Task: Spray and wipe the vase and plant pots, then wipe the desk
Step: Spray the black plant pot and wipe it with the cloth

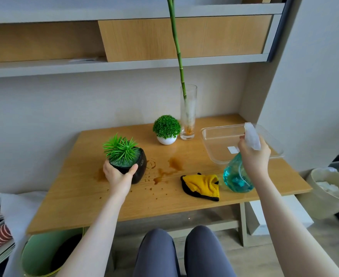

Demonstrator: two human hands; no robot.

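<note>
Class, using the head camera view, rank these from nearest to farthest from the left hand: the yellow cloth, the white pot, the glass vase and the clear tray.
Measured from the left hand, which grips the black pot:
1. White pot, behind it and to the right.
2. Yellow cloth, right, near the front edge.
3. Glass vase, at the back, beside the white pot.
4. Clear tray, far right.

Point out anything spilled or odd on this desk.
Brown liquid stains and droplets spread across the desk between the black pot and the yellow cloth. The glass vase looks cloudy inside.
</note>
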